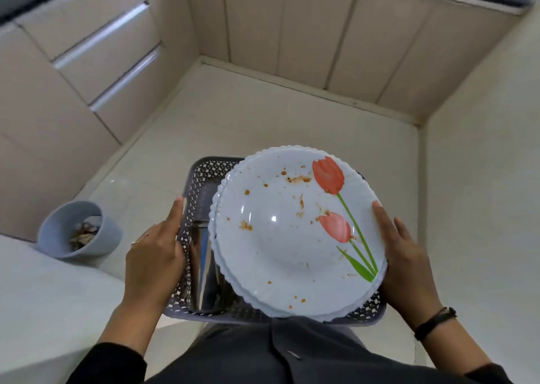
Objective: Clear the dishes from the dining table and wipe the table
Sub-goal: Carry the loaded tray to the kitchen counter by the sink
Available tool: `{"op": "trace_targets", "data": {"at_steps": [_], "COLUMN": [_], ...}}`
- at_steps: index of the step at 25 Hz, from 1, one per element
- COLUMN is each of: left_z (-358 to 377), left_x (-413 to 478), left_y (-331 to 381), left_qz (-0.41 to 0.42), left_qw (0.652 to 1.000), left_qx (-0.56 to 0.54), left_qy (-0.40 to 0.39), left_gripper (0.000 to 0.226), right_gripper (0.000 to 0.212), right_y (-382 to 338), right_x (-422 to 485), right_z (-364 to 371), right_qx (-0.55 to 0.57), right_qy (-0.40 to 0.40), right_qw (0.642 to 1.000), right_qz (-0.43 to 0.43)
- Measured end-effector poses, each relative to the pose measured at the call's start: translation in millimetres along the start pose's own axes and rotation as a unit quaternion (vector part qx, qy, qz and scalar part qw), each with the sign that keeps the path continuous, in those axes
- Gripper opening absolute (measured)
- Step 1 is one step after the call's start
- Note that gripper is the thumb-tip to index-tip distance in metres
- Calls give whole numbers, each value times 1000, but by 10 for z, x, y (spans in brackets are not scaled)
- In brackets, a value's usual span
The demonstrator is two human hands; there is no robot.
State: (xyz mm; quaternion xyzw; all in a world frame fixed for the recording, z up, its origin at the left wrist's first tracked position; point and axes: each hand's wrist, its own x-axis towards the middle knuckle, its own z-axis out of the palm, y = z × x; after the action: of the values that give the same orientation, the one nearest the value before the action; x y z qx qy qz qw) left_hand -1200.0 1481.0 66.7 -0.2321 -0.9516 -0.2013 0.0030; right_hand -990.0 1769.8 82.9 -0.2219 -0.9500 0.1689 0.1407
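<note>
I carry a grey perforated plastic basket (201,176) in front of my body, above a kitchen floor. A stack of white scalloped plates (280,237) lies in it; the top plate has red tulips printed on it and bits of food stuck to it. A shiny steel tumbler (201,264) lies on its side in the basket, left of the plates. My left hand (155,255) grips the basket's left rim, thumb along the edge. My right hand (403,261) holds the right side, thumb resting on the top plate's rim. The basket's right wall is hidden by the plates.
A grey waste bin (79,229) with scraps inside stands on the floor at the left. Beige cabinets with drawers (102,59) run along the left and cabinet doors (292,27) along the back. A pale counter corner (43,302) sits at the lower left.
</note>
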Motion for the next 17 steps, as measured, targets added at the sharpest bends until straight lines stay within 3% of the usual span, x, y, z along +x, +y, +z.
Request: {"op": "trace_targets", "data": {"at_steps": [3,8,17], "left_z": [-21,-52,-310], "left_x": [536,1345,2835], "left_y": [-16,-191,-868], "left_qz": [-70,-173,-357], "left_qw": [997,981,921], "left_qx": [-1,12,43], "left_qy": [38,85,150], "left_gripper": [77,79,83], "right_gripper": [83,93,89], "right_y": [38,-157,-1346], "right_x": [1063,2696,5490], "right_z": [139,526,1473], "right_qx": [-5,37,52], "right_qy": [-3,-63,-137], "right_qw": [998,984,927], "right_qz": [-68,-160,-346]}}
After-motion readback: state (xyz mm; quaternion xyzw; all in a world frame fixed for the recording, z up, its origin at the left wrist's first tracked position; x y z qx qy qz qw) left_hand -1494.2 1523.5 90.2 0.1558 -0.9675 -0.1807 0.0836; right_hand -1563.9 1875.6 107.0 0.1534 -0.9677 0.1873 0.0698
